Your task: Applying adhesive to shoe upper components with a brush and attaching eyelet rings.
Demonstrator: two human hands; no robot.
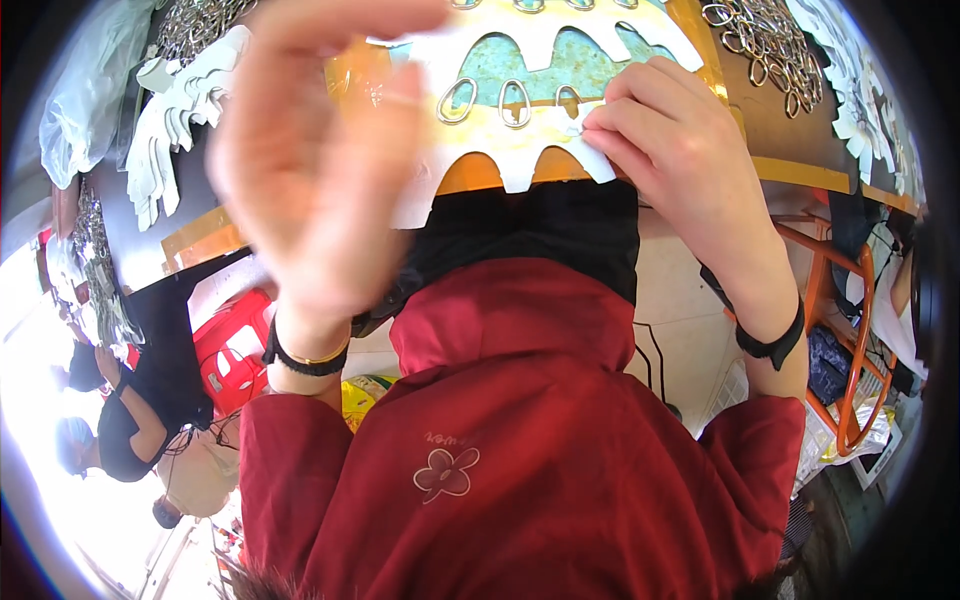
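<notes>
A white scalloped strip (515, 172) with a yellowish band lies along the table's near edge. Three oval metal rings stand in a row on it, the middle ring (514, 103) between the other two. At the strip's right end, my right hand (670, 135) pinches a small white tab beside the rightmost ring (568, 101). My left hand (320, 160) is raised close to the camera over the strip's left part and blurred by motion. Its thumb and forefinger are apart, with nothing visible between them. Farther back lies a second scalloped strip (535, 30) with more rings along it.
White cut pieces (165, 150) and a heap of metal rings (195, 25) lie at the left. More rings (765, 50) and white pieces (850, 90) are at the right. A red stool (235, 345), an orange metal frame (860, 350) and another person (145, 420) are beyond the table.
</notes>
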